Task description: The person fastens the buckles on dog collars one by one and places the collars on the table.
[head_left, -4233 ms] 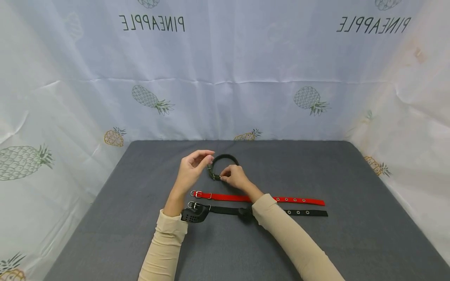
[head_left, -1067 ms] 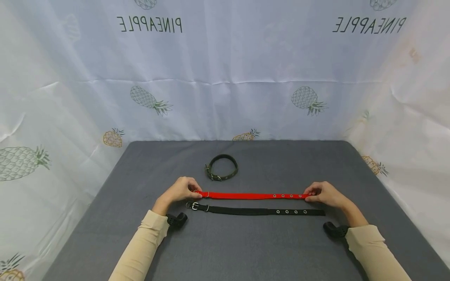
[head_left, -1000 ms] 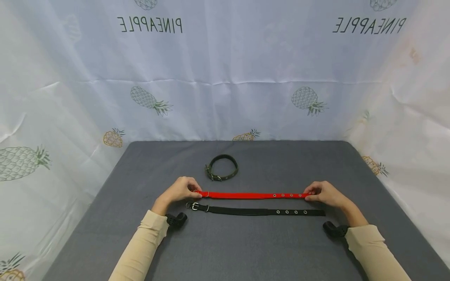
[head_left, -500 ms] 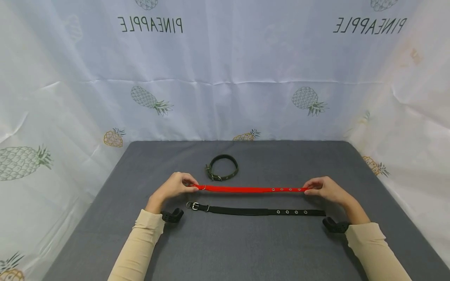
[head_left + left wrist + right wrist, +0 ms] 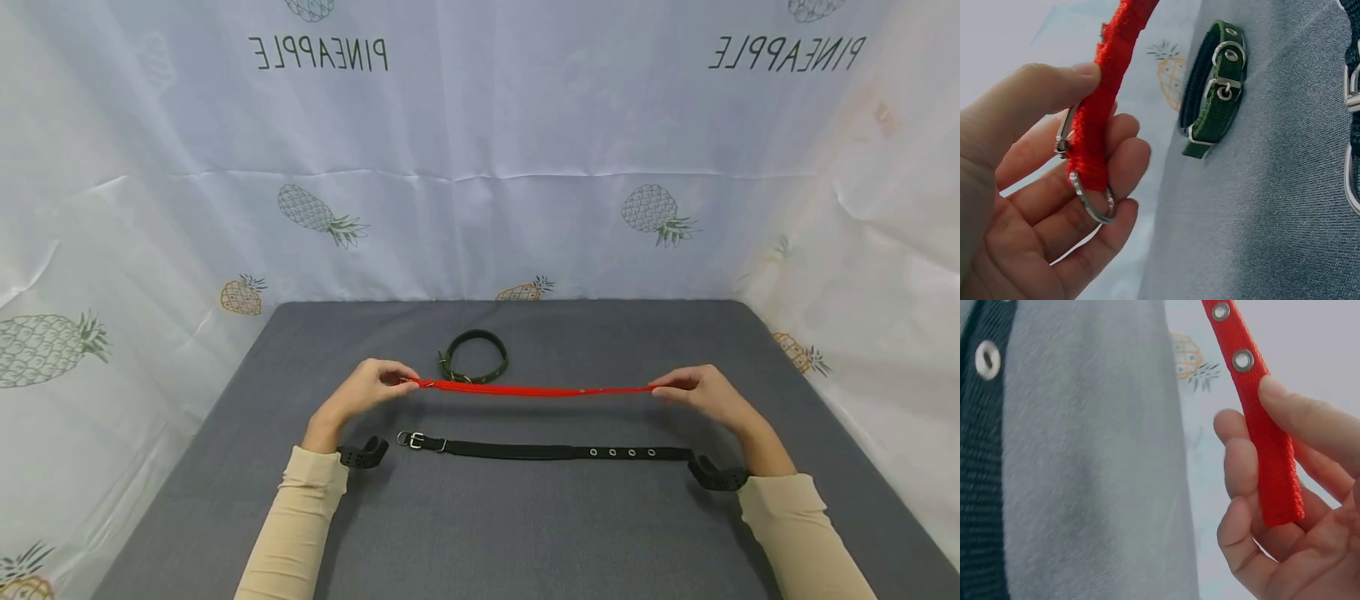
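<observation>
A red collar (image 5: 525,391) is stretched nearly straight above the table between both hands. My left hand (image 5: 367,388) pinches its buckle end; in the left wrist view the metal D-ring (image 5: 1100,215) hangs past the fingers. My right hand (image 5: 705,395) pinches the other end, where metal eyelets (image 5: 1242,360) line the strap in the right wrist view. Behind the red collar, a green collar (image 5: 1222,94) stands on its edge, buckled into a loop. Nearer to me a black collar (image 5: 517,452) lies flat and unbuckled, its buckle to the left.
A grey cloth covers the table (image 5: 525,533). White curtains (image 5: 480,233) printed with pineapples hang behind and at both sides. Each wrist wears a black camera mount; the right one (image 5: 716,475) overlaps the black collar's tip in the head view.
Earlier the right hand was at the green loop. Both hands then took the red collar's ends on the table, and have since raised it. The green and black collars have stayed put.
</observation>
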{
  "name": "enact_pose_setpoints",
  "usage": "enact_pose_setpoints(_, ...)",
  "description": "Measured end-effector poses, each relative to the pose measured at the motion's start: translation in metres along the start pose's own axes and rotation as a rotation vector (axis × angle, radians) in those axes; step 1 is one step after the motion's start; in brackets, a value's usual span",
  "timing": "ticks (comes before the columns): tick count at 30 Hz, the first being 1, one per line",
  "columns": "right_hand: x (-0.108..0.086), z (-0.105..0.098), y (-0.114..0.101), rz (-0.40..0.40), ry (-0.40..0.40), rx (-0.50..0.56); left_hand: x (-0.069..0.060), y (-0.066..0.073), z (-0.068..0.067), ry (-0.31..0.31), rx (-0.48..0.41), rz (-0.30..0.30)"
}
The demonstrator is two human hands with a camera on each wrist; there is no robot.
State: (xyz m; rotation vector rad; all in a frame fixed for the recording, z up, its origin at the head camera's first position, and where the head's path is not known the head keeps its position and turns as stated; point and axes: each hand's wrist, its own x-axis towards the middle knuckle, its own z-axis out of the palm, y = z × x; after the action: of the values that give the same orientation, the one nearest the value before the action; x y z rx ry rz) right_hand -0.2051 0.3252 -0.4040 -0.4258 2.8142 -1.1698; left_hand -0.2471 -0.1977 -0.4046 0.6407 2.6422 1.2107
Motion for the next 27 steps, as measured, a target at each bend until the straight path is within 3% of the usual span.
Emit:
enact_pose_setpoints(12,-0.001,-0.004,-0.016,-0.039,0.145,0.047,0.001,0.004,-0.001,0.091,0.010,0.009)
enact_pose_setpoints(20,0.002,-0.002,-0.024,-0.013,0.228,0.053,0.003,0.009,-0.001,0.164,0.007,0.029)
enact_pose_setpoints(27,0.005,0.001,-0.038,0.039,0.323,0.069,0.007,0.021,-0.001,0.209,0.018,0.042)
